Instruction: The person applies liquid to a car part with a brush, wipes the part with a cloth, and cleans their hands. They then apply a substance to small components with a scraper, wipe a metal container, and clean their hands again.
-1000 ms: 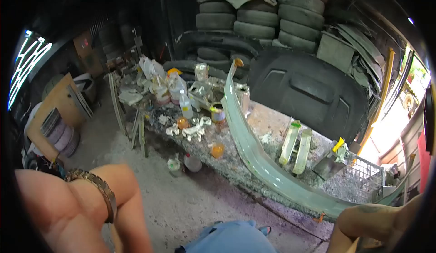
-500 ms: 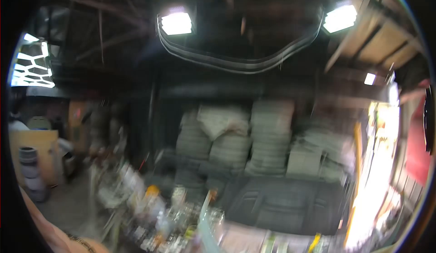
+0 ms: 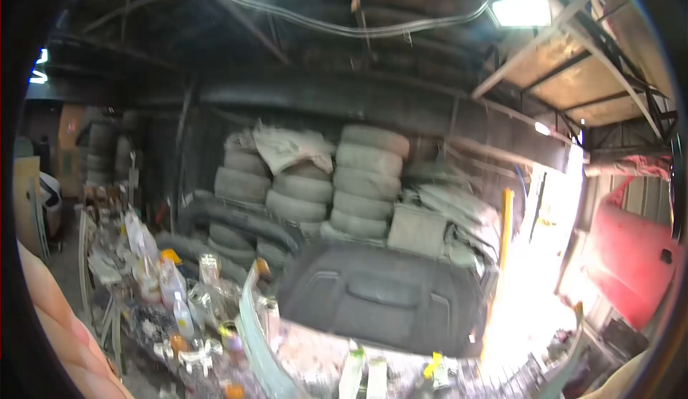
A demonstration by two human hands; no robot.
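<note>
My left hand (image 3: 68,334) is very close to the camera at the lower left edge. Part of its fingers shows, lying side by side, while the fingertips fall outside the view; whether it holds anything is hidden. At the lower right edge only a sliver of skin shows, likely my right hand or forearm (image 3: 625,383), with no fingers visible. Beyond my left hand is a cluttered workbench with a white spray bottle (image 3: 172,281), a small clear bottle (image 3: 183,316) and an orange-capped container (image 3: 169,257). A pale curved strip (image 3: 258,342) rises at the bottom middle.
Stacked dusty tyres (image 3: 367,177) line the dark back wall, with a cloth (image 3: 292,148) draped over some. A large dark panel (image 3: 383,291) leans before them. A yellow post (image 3: 507,231) stands by the bright doorway. A red panel (image 3: 631,263) hangs at right.
The view has tilted down and turned right, and is sharper. At lower left, fingers now show where a bare arm with a dark patterned band was. Skin has appeared at lower right.
</note>
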